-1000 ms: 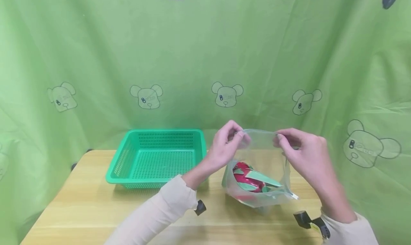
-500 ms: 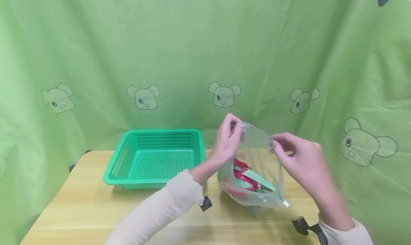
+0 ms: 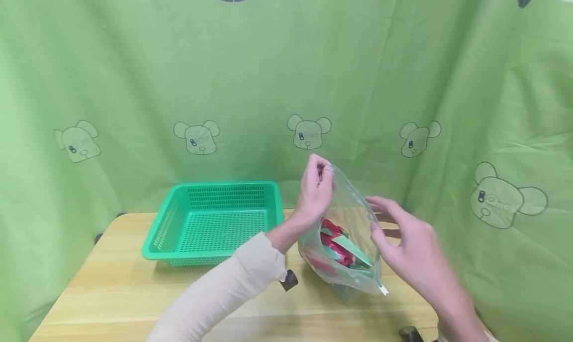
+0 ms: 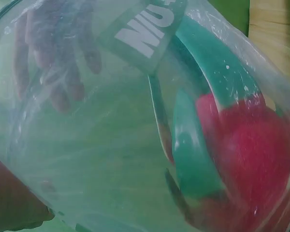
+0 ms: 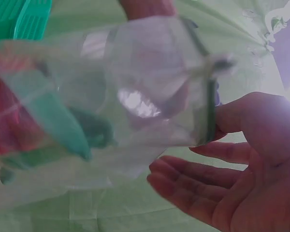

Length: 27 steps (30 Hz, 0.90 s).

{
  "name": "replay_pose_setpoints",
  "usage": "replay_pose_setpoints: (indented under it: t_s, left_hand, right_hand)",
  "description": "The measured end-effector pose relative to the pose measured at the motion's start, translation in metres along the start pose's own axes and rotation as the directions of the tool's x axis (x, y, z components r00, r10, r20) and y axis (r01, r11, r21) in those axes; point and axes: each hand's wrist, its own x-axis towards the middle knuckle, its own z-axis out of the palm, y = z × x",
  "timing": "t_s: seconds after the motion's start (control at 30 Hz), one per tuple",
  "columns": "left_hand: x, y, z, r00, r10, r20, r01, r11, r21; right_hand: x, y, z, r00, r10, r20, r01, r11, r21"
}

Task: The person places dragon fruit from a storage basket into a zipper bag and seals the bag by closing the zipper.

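Note:
A clear frosted plastic zip bag (image 3: 353, 202) stands over the table with its mouth wide, a white zip slider (image 3: 383, 289) at its near corner. Inside lies a red dragon fruit (image 3: 337, 245) with long green scales, seen close through the plastic in the left wrist view. My left hand (image 3: 315, 190) pinches the bag's upper rim with thumb and curled fingers. At the right edge of the mouth, my right hand (image 3: 409, 247) has its thumb and fingers spread apart, with the fingertips right at the rim. White lettering (image 4: 147, 31) shows on the bag.
To the left of the bag, a green perforated plastic basket (image 3: 226, 232) rests on the wooden table (image 3: 112, 292). A green curtain (image 3: 250, 73) with bear faces hangs close behind and at both sides.
Both hands have shifted left, the left hand also rising a little with the bag's rim. The bag's mouth has tilted, its right edge lower. My right hand's pinch on the rim has loosened.

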Motion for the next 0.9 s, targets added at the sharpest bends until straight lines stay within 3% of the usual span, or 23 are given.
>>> replay_pose_setpoints:
  t_s: [0.2, 0.33, 0.5, 0.77, 0.9]
  left_hand:
    - [0.006, 0.001, -0.001, 0.993, -0.088, -0.075, 0.084, 0.995, -0.058]
    - [0.009, 0.001, -0.002, 0.986, -0.135, -0.094, 0.129, 0.99, -0.062]
    - [0.013, 0.001, -0.003, 0.977, -0.179, -0.117, 0.171, 0.982, -0.074]
    - [0.018, 0.001, -0.014, 0.97, -0.223, -0.1, 0.214, 0.972, -0.095]
    - [0.022, 0.0, -0.023, 0.974, -0.215, -0.078, 0.208, 0.974, -0.094]
  right_hand:
    - [-0.014, -0.009, 0.007, 1.0, -0.024, 0.0, 0.024, 0.998, 0.054]
    - [-0.022, -0.01, 0.014, 0.998, -0.057, -0.012, 0.058, 0.997, 0.052]
    - [-0.029, -0.006, 0.024, 1.0, -0.02, 0.015, 0.02, 0.999, 0.044]
    - [-0.03, 0.012, 0.032, 1.0, -0.007, 0.006, 0.006, 0.998, 0.058]
    - [-0.031, 0.022, 0.033, 1.0, -0.002, -0.018, 0.004, 0.997, 0.076]
